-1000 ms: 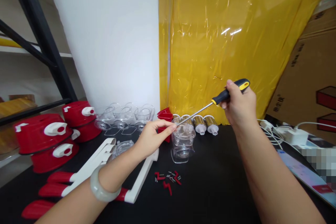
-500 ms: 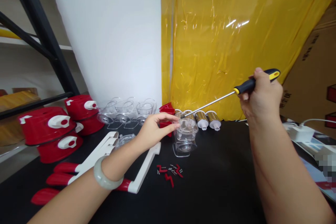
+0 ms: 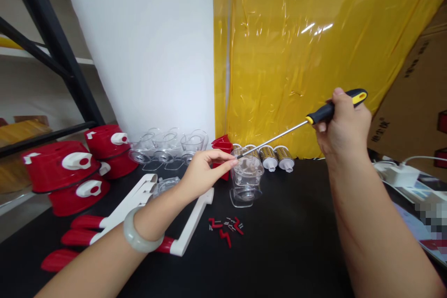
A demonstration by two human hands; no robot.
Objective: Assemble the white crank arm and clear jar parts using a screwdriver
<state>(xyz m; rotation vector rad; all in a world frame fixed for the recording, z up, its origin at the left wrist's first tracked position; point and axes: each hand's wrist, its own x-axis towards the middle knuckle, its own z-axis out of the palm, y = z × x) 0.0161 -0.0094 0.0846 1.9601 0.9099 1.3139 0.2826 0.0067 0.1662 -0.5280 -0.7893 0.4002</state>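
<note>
**A:** Entry one, the hands?

**B:** Right hand [image 3: 344, 128]: closed around the black and yellow handle of a screwdriver [image 3: 324, 111]. It is raised well above the bench [image 3: 286, 256], with the shaft slanting down to the left. Left hand [image 3: 204, 173]: thumb and forefinger pinched together right at the screwdriver's tip. Whatever sits between them is too small to tell. The other fingers are loosely curled. There is a pale bracelet [image 3: 139, 240] on that wrist.

**A:** Directly beneath?

**B:** One clear plastic part [image 3: 246, 182], upright on the bench, just below and to the right of the left fingertips. The screwdriver tip hangs over its top rim; whether they touch cannot be told.

**A:** Next ring out?

**B:** Red clips and tiny screws [image 3: 225, 227], loose on the bench in front of the clear plastic part. White cranks [image 3: 190, 223] with red grips, lying flat under the left forearm. A red piece [image 3: 221, 143] just behind the left hand. A row of metal drums [image 3: 275, 156] on their sides at the foot of the yellow sheet [image 3: 314, 56].

**A:** Outer edges?

**B:** Left: a row of clear cups [image 3: 164, 143], then red domes [image 3: 66, 167] with white knobs, stacked beside a black rack [image 3: 52, 42]. Right: a white charger [image 3: 398, 174] with cables, and a cardboard box [image 3: 412, 98] behind it. Back: a white wall [image 3: 146, 46].
</note>
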